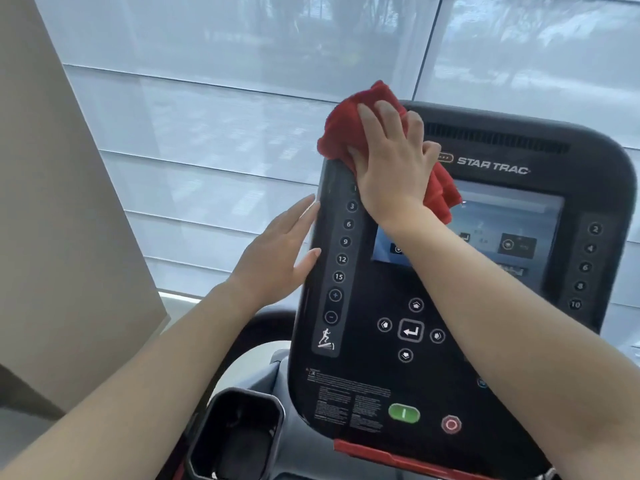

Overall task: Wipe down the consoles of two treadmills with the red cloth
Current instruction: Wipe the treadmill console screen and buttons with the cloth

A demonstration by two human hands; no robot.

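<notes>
a: since the red cloth sits bunched at the top left corner of the console, is that where the wiping is?
b: looks so. the right hand lies over it, fingers curved around the bunch and pressing it onto the console's upper edge. a loose tail hangs over the top left of the console's screen.
a: why bunched rather than spread?
b: my guess: a wad gives the fingers something to hold and lets the palm bear down on a rounded corner.
a: and the left hand?
b: holding nothing. its fingers are straight and lie flat against the console's left side, beside the numbered buttons. i'd judge it braces the console against the push.
a: how far along?
b: early, i'd say. the screen, the arrow keys, the green button and the red button all lie lower on the console than the cloth. only one console shows here.
a: any risk?
b: a pass low on the console could press a button.
</notes>
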